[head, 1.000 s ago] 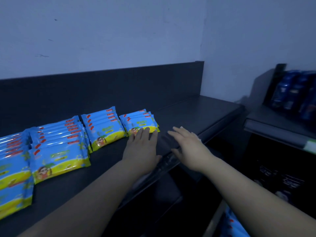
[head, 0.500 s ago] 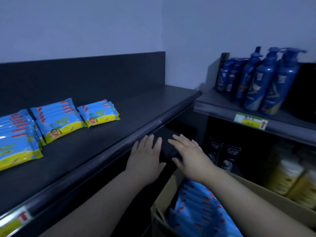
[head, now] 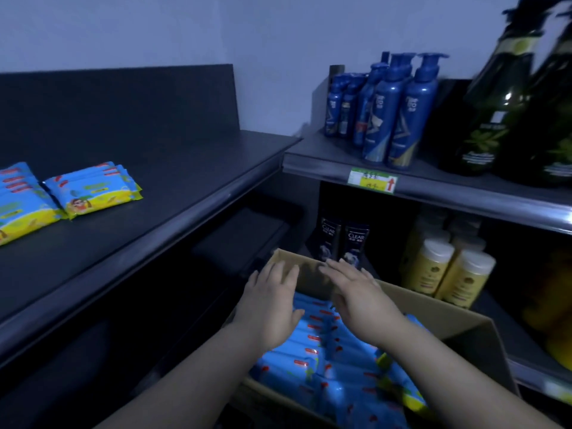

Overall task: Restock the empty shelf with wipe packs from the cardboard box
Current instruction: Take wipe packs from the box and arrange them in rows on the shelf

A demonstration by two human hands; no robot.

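Observation:
An open cardboard box (head: 458, 323) sits low at the centre right, filled with several blue wipe packs (head: 312, 363). My left hand (head: 269, 308) and my right hand (head: 359, 301) hover side by side over the box's far end, palms down, fingers straight, holding nothing. The dark shelf (head: 173, 193) on the left carries stacks of blue-and-yellow wipe packs (head: 93, 190) at its left end; its right part is bare.
On the right, an upper shelf (head: 464, 193) carries blue pump bottles (head: 399, 119) and dark green bottles (head: 495, 100). Below it stand black shampoo bottles (head: 343, 239) and yellow jars (head: 448, 274) just behind the box. A yellow price tag (head: 373, 181) marks the shelf edge.
My view has swung right and down, from the shelf to the box. Both hands left the shelf edge and dropped over the packs in the box, still holding nothing.

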